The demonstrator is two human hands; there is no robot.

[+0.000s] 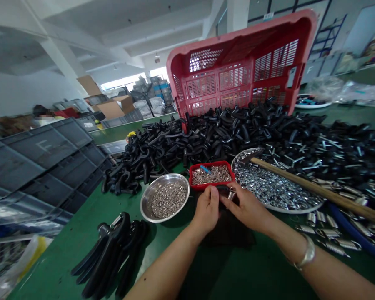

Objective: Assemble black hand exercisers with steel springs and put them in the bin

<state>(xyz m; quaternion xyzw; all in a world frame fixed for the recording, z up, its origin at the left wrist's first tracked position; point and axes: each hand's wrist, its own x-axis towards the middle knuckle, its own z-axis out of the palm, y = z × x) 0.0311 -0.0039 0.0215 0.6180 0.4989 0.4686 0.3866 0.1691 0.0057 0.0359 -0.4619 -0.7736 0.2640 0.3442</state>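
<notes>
Two hands meet low in the middle of the green worktop (81, 233), just in front of a small red tray (211, 174) of thin metal pins. The left hand (207, 209) is curled, its fingers pinched around the top of a dark part (222, 192) that is mostly hidden between the two hands. The right hand (248, 208) is partly closed, thumb and forefinger pinching a small metal spring (231, 193) that sits right at the fingertips, touching the dark part's right end. A silver bracelet (306, 253) rings the right wrist.

To the left of the left hand stands a round steel bowl (165, 198) of small metal rings, near but not touching. To the right of the right hand lies a wide steel plate (276, 189) heaped with shiny washers or nuts, with a long wooden handle (318, 191) lying across it. More springs (328, 237) lie loose on the worktop beside the right forearm. Behind the tray spreads a large heap of black plastic handles (237, 129), and a red crate (243, 66) stands tipped on its side behind that. Several assembled black grips (112, 250) lie at the near left, well apart from the hands. Grey bins (40, 166) are stacked along the left edge.
</notes>
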